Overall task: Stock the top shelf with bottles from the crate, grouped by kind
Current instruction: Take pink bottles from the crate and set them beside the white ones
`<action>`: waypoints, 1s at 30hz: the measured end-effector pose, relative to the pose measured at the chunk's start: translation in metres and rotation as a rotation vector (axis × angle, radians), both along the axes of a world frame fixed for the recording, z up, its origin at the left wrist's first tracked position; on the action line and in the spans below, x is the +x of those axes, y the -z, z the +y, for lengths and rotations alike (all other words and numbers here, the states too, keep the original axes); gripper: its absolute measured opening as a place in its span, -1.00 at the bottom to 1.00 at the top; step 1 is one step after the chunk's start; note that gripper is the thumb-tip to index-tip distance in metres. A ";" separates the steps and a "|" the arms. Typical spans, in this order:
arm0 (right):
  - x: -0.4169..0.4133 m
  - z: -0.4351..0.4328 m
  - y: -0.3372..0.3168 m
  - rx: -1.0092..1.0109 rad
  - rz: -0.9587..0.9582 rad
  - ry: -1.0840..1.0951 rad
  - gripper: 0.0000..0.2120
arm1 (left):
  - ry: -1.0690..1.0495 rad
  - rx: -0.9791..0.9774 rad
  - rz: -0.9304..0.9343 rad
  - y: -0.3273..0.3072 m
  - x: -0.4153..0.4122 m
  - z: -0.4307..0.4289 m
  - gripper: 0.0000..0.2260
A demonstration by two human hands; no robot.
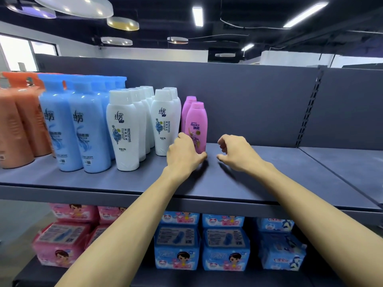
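On the grey top shelf [259, 183] bottles stand in groups: orange ones [18, 125] at far left, then blue ones [83, 125], then white ones [128, 129]. Two pink bottles stand upright to the right of the white ones, the front one [196, 123] ahead of the rear one [187, 108]. My left hand [184, 154] grips the base of the front pink bottle, thumb against its lower right side. My right hand [236, 151] hovers just right of that bottle, fingers loosely curled, holding nothing. The crate is out of view.
The top shelf stretches on to the right of the pink bottles, up to the slotted upright [308, 112] and a neighbouring shelf bay [342, 158]. Below, pink packs [62, 241] and blue packs [223, 245] fill the lower shelf.
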State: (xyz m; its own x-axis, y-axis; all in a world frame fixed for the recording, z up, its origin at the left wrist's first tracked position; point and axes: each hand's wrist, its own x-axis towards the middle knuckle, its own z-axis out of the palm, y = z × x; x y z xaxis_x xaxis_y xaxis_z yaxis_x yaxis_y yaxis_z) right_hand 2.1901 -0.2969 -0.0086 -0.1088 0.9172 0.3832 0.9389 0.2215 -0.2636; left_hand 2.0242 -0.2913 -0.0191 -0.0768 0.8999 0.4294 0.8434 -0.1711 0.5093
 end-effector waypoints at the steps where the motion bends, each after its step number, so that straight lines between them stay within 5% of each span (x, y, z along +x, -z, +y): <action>1: 0.000 0.003 0.000 -0.003 -0.001 0.004 -0.63 | -0.005 -0.004 0.001 -0.001 -0.001 0.002 -0.43; 30: -0.014 0.046 0.012 0.108 0.238 -0.001 -0.72 | -0.132 0.021 0.182 0.004 0.005 0.031 -0.52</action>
